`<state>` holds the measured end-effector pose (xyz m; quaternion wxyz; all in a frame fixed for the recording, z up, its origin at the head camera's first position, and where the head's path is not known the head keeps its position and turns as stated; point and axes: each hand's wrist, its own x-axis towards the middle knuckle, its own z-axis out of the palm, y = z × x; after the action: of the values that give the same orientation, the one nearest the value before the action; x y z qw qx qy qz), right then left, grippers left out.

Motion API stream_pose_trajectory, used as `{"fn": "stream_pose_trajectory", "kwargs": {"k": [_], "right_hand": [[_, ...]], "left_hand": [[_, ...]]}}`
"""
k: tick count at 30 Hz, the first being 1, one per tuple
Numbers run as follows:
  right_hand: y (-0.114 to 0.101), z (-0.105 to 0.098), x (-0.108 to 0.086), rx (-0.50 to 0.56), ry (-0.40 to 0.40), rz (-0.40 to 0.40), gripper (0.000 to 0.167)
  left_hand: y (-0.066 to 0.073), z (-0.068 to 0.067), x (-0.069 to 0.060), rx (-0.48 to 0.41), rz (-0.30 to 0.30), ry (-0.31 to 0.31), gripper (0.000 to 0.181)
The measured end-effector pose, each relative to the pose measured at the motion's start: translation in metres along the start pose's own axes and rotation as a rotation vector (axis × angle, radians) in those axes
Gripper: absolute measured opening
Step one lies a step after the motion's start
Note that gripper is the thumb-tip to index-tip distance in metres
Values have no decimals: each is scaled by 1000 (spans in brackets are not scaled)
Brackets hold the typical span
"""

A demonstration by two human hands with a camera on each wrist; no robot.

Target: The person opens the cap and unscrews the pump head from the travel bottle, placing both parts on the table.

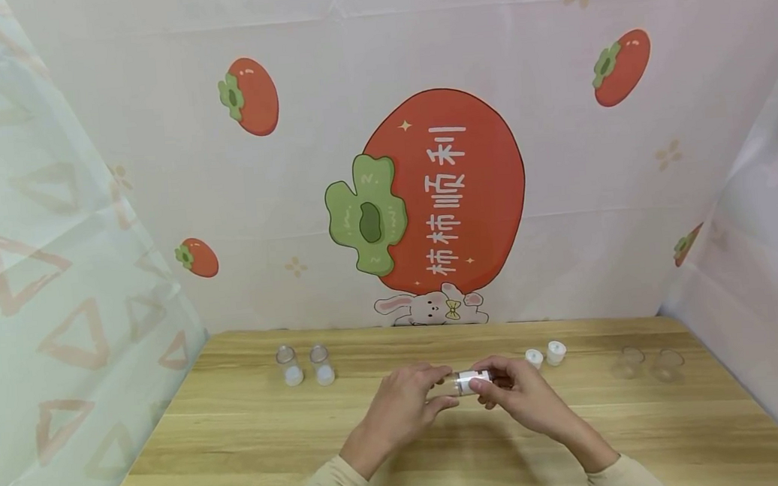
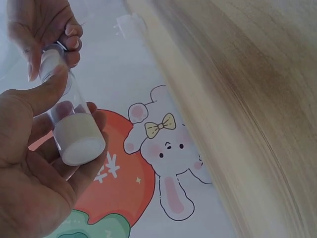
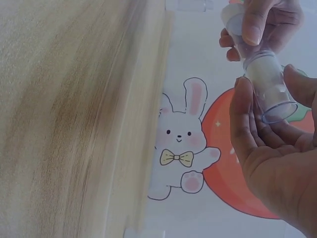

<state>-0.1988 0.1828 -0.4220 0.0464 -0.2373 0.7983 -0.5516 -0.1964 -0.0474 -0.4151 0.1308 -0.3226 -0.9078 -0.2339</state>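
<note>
My left hand (image 1: 403, 400) holds a small clear bottle (image 2: 78, 139) by its body, fingers and thumb curled round it. The bottle's bottom is white, and it lies roughly sideways above the table. At its other end, my right hand (image 1: 525, 395) grips the clear-and-white top (image 3: 270, 79) between thumb and fingers. That top has a clear outer shell with a round rim and a white part inside. It lines up with the bottle; fingers partly hide where they meet.
Two clear bottles (image 1: 305, 365) with white bottoms stand on the wooden table (image 1: 241, 449) at back left. Right of my hands are two white caps (image 1: 546, 355). Two clear round covers (image 1: 651, 364) sit farther right. A printed cloth (image 1: 291, 204) hangs behind and at both sides.
</note>
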Motion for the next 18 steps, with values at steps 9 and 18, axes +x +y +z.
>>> {"fn": "stream_pose_trajectory", "kwargs": {"k": [9, 18], "right_hand": [[-2, 3, 1, -34, 73, 20, 26], [-3, 2, 0, -23, 48, -19, 20]], "left_hand": [[1, 2, 1, -18, -5, 31, 37], [-1, -3, 3, -20, 23, 10, 35]]}}
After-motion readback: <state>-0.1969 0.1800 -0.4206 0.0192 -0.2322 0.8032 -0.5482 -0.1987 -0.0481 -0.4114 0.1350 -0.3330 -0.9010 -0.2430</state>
